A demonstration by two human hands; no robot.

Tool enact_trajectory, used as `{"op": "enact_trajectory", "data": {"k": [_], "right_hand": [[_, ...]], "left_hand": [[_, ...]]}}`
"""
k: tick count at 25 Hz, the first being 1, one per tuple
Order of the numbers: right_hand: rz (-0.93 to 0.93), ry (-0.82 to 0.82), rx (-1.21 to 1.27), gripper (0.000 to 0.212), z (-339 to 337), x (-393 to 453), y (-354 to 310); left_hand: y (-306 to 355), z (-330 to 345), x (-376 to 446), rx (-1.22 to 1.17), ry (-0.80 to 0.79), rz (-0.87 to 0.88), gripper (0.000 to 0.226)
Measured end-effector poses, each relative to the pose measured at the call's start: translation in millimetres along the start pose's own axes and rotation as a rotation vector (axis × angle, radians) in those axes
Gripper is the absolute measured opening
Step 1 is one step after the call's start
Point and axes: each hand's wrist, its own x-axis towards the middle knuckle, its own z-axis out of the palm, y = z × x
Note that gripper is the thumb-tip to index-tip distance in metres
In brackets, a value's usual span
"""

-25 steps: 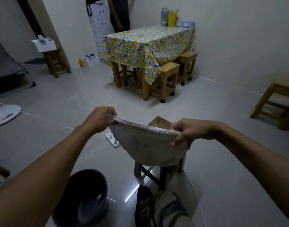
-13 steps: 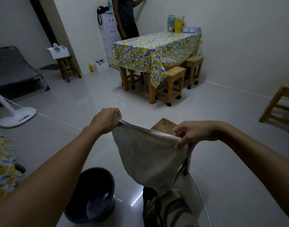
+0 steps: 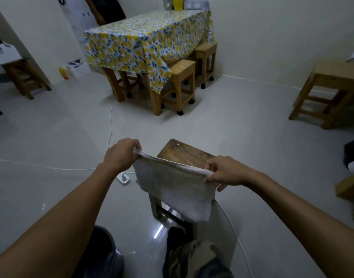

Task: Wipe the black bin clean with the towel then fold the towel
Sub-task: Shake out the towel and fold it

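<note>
A pale grey towel (image 3: 174, 187) hangs in the air, stretched by its top edge between both hands. My left hand (image 3: 122, 153) pinches the left top corner, and my right hand (image 3: 222, 171) pinches the right top corner. The cloth hangs doubled in front of a small dark wooden stool (image 3: 184, 153). On the floor at the bottom left stands the black bin (image 3: 110, 253), mostly hidden behind my left forearm.
A white power strip (image 3: 123, 178) and its cable lie on the tiled floor by the stool. Farther back stands a table with a lemon-print cloth (image 3: 144, 37) and wooden stools (image 3: 182, 85) under it. Another wooden stool (image 3: 330, 91) is at right. A person stands behind the table.
The view has tilted down and shifted right, so the bin is now mostly hidden. The towel hangs flatter and straighter, with its lower edge squared instead of a rounded sag.
</note>
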Motion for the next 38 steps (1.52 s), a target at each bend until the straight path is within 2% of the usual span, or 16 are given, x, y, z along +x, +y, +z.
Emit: {"op": "enact_trajectory", "data": {"k": [3, 7, 10, 12, 15, 17, 22, 28, 34, 38], "right_hand": [[0.073, 0.120, 0.113, 0.016, 5.6, 24.1, 26.9], [0.157, 0.243, 0.177, 0.018, 16.5, 42.8, 55.5], [0.214, 0.301, 0.278, 0.019, 30.8, 55.5, 74.8], [0.246, 0.364, 0.413, 0.020, 39.4, 63.2, 86.0], [0.270, 0.418, 0.588, 0.019, 50.8, 74.4, 97.0], [0.295, 0.474, 0.646, 0.018, 57.6, 83.9, 102.3], [0.386, 0.613, 0.653, 0.018, 63.1, 105.1, 117.2], [0.445, 0.750, 0.516, 0.017, 68.4, 121.1, 120.6], [0.527, 0.844, 0.493, 0.024, 80.0, 129.4, 128.4], [0.560, 0.945, 0.542, 0.034, 91.3, 138.0, 125.7]], "left_hand": [[6.3, 24.3, 38.8, 0.004, -0.002, 0.027, 0.006], [10.2, 55.4, 76.7, -0.030, -0.005, 0.072, 0.008], [11.8, 81.2, 96.6, -0.080, 0.041, 0.038, 0.011], [8.7, 97.5, 107.8, -0.171, 0.056, -0.019, 0.012], [2.8, 118.9, 121.1, -0.433, 0.045, -0.115, 0.006], [2.2, 132.6, 128.4, -0.552, 0.045, -0.171, 0.011], [8.1, 155.0, 149.5, -0.657, 0.072, -0.127, 0.016], [24.8, 167.7, 170.4, -0.628, 0.141, -0.110, 0.010], [37.5, 174.2, 181.0, -0.621, 0.216, -0.131, 0.024], [41.9, 186.0, 175.0, -0.582, 0.254, -0.143, 0.010]]}}
